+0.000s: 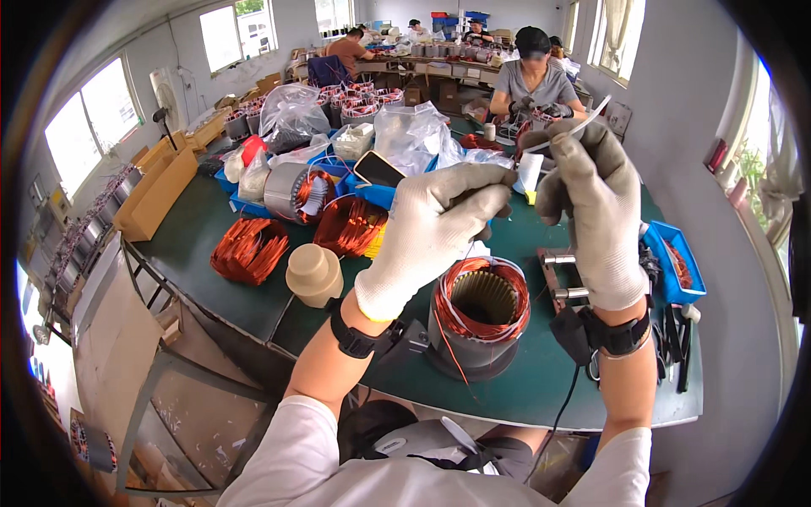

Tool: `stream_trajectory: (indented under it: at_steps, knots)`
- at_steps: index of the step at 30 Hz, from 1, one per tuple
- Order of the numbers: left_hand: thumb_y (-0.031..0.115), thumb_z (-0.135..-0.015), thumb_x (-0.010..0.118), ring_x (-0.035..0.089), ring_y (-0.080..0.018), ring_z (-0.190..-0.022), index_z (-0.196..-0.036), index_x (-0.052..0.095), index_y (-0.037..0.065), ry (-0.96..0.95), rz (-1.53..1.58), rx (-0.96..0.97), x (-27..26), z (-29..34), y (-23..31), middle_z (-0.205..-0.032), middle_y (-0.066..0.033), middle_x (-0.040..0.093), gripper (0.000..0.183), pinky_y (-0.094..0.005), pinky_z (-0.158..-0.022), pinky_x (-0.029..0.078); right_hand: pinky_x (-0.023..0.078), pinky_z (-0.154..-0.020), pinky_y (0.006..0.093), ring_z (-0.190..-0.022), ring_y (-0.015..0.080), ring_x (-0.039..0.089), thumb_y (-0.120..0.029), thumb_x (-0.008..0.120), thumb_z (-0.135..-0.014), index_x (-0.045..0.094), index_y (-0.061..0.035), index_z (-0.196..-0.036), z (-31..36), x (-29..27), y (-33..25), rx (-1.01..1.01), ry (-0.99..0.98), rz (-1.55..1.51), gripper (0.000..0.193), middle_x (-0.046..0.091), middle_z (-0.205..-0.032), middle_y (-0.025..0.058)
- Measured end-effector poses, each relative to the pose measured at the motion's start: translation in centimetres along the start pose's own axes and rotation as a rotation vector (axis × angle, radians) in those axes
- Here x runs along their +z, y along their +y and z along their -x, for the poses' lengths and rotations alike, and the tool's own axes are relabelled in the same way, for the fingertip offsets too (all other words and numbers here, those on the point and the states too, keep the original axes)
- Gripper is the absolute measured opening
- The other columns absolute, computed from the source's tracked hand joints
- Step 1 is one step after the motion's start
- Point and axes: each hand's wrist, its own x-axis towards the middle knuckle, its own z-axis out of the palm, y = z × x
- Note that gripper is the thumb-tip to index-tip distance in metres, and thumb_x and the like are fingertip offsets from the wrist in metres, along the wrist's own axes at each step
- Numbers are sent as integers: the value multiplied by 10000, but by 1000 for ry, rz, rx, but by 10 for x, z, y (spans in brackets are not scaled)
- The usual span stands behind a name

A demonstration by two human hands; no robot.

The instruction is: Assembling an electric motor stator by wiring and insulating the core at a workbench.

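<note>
Both my hands wear white gloves with grey fingertips and are raised above a motor stator (478, 355) with red-orange copper windings round its top. My left hand (427, 228) is closed in a pinch left of centre; what lies between its fingertips is too small to tell. My right hand (598, 211), a little apart from it, is closed on a thin white strip (596, 114) that curves up past the fingers. One loose copper wire (454, 355) hangs down the stator's front. A white cone of thread (528, 171) stands behind, between the hands.
Left on the green table (190, 211) are a beige stepped cylinder (314, 275), copper coil bundles (248, 252), another stator (287, 193) and a phone (378, 170). Right are a metal fixture (559, 277), a blue bin (688, 283) and hand tools (676, 338). A co-worker (534, 80) sits opposite.
</note>
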Motion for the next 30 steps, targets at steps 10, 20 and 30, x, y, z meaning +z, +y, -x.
stream_trajectory:
  at_steps: [10, 20, 30]
  knots:
    - [77, -918, 625, 579, -38, -582, -1070, 714, -13, -43, -94, 120, 7, -2, 7, -766, -51, 706, 198, -183, -536, 458, 433, -426, 190, -482, 58, 554, -227, 569, -984, 552, -8, -1009, -2, -10, -21, -163, -53, 189, 221, 704, -881, 94]
    - [62, -906, 632, 565, -33, -571, -1065, 718, -12, -32, -124, 87, 7, 0, 12, -755, -47, 703, 196, -182, -522, 442, 456, -437, 175, -491, 51, 565, -305, 566, -992, 569, -4, -1087, -2, -16, -31, -206, -136, 351, 316, 716, -933, 125]
    - [56, -897, 643, 553, -32, -568, -1055, 722, -9, -28, -117, 97, 9, 5, 11, -749, -39, 696, 188, -184, -519, 427, 427, -513, 176, -566, 30, 531, -182, 628, -923, 628, 2, -976, 0, -10, -31, -65, -245, 535, 191, 649, -780, 18]
